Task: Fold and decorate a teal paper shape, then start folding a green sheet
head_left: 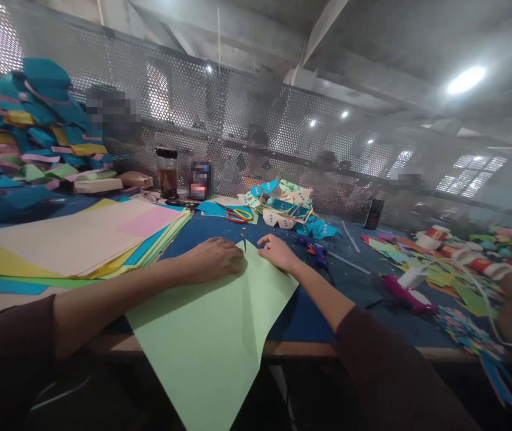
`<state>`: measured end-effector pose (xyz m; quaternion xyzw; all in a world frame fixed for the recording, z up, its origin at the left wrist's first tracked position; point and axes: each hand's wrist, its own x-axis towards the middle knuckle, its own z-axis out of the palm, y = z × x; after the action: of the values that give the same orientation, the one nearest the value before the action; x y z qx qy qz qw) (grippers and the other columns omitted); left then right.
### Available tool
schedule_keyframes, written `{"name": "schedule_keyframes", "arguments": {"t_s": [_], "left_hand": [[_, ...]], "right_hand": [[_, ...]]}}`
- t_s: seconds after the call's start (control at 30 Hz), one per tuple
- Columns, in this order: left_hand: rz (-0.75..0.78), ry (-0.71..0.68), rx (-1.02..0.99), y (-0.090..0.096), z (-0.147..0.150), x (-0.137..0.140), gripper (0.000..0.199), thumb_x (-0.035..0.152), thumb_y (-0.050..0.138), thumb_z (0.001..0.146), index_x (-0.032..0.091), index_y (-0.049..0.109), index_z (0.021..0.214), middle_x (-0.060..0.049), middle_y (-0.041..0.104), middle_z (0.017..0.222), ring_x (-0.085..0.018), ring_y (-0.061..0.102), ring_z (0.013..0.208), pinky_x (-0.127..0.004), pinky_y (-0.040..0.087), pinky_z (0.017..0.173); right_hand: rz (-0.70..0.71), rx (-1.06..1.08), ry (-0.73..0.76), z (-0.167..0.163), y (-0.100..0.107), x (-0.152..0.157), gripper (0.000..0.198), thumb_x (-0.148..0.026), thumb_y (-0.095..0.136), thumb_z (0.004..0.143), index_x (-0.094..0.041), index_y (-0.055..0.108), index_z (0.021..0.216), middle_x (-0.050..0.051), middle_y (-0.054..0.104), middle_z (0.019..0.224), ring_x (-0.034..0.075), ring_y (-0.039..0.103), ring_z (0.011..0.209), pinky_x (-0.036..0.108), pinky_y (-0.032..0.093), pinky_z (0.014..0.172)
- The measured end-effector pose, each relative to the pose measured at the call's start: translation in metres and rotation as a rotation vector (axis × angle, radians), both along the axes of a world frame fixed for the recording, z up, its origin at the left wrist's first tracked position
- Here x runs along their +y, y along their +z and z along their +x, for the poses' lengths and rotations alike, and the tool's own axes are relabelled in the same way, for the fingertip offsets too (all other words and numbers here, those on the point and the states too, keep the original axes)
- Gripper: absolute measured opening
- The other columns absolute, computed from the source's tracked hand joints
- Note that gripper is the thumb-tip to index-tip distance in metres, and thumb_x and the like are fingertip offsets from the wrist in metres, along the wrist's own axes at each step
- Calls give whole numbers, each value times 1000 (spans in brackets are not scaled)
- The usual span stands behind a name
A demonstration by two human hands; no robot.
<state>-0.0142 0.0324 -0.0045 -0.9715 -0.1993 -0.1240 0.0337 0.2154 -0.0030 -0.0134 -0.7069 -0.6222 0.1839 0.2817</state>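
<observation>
A large pale green paper sheet [202,347] lies partly on the blue table top and hangs over its front edge, with a crease running down its right side. My left hand [218,257] is closed on the sheet's far left part, fingers bent and their tips hidden. Across a small gap, my right hand [278,251] grips the far right edge with its fingers curled inward. Between the hands, the sheet's far end comes to a small uneven point. Beyond my right hand lies a blue glue gun [313,248] with orange parts.
Coloured paper sheets [76,236] are stacked at left, before a heap of folded paper pieces [54,137]. Behind are scissors [238,214], a dark-lidded jar [167,173] and dotted paper shapes [283,203]. A magenta power strip [408,296] with a white cable and paper scraps [466,287] lie right.
</observation>
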Motion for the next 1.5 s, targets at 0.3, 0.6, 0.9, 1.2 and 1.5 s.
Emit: {"name": "schedule_keyframes", "arguments": {"t_s": [0.3, 0.6, 0.9, 1.2, 1.5], "left_hand": [[3, -9, -24, -2, -2, 3, 29, 38, 56, 98, 24, 67, 120, -8, 70, 128, -28, 62, 121, -42, 42, 107], [-31, 24, 37, 5, -4, 2, 39, 47, 53, 100, 25, 60, 132, -8, 65, 138, -28, 56, 131, -46, 35, 113], [-17, -7, 24, 0, -1, 2, 34, 40, 57, 99, 23, 62, 128, -8, 66, 135, -28, 61, 124, -44, 42, 106], [-26, 8, 44, 1, 0, 2, 35, 44, 55, 99, 24, 63, 126, -9, 67, 133, -28, 62, 122, -44, 43, 105], [-35, 24, 7, 1, -2, 2, 36, 44, 58, 97, 25, 63, 128, -8, 67, 134, -29, 59, 127, -46, 39, 111]], "right_hand": [[13, 42, 10, 10, -2, 0, 23, -27, 69, 84, -18, 61, 104, -3, 63, 74, 14, 59, 66, 24, 39, 60], [51, -4, -65, 13, -6, 10, 23, -29, 67, 87, -18, 60, 107, -3, 62, 73, 16, 60, 71, 26, 39, 64], [6, -62, -75, 13, -3, 6, 25, -32, 68, 86, -19, 62, 106, -1, 64, 77, 18, 61, 74, 27, 36, 63], [-9, -51, -49, 14, -6, 9, 20, -20, 67, 83, -19, 62, 103, -2, 63, 75, 16, 59, 70, 25, 37, 61], [26, 26, -36, 24, -6, 5, 28, -35, 69, 86, -17, 61, 106, 1, 67, 83, 17, 63, 75, 24, 42, 62]]}}
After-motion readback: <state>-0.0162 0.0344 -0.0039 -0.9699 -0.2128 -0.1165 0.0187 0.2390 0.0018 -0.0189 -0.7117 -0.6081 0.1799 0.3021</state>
